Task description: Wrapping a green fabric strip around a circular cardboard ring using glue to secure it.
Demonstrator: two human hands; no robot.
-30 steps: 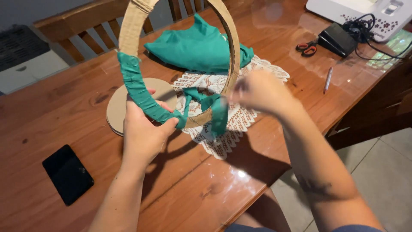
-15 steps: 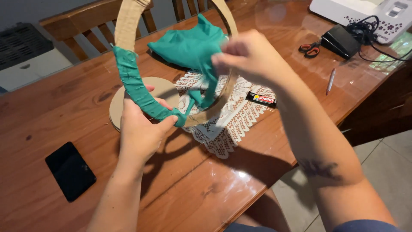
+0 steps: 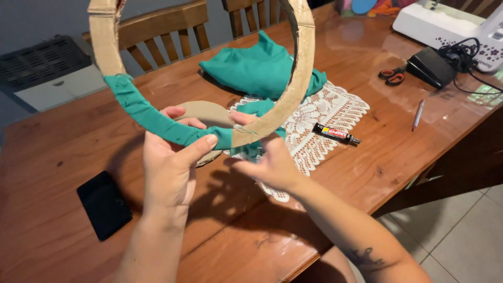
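— The fingers of the left hand are closing round the bottom of the cardboard ring, thumb pressing down right where the green fabric wrap is ending, so I'd say the pinch is keeping the last turn from loosening

— And the right hand?

— It's sitting just under the ring, beside the left, with its fingers curling round the loose green strip that is hanging off the wrapped end; the grip looks closed on it, though the ring is hiding part of it

— Why is the ring being held up like that?

— It's being kept upright above the desk, clear of the wood, which is leaving room for the strip to pass through the hole. Only the lower left arc is wearing green; the rest is showing bare cardboard

— What's lying underneath?

— A cardboard disc is resting flat just behind the hands, a white lace mat is spreading to the right of it with a heap of green cloth at its far edge, and a black glue tube is lying on the mat's near side, close to the right hand. A dark phone is lying face down to the left, well apart
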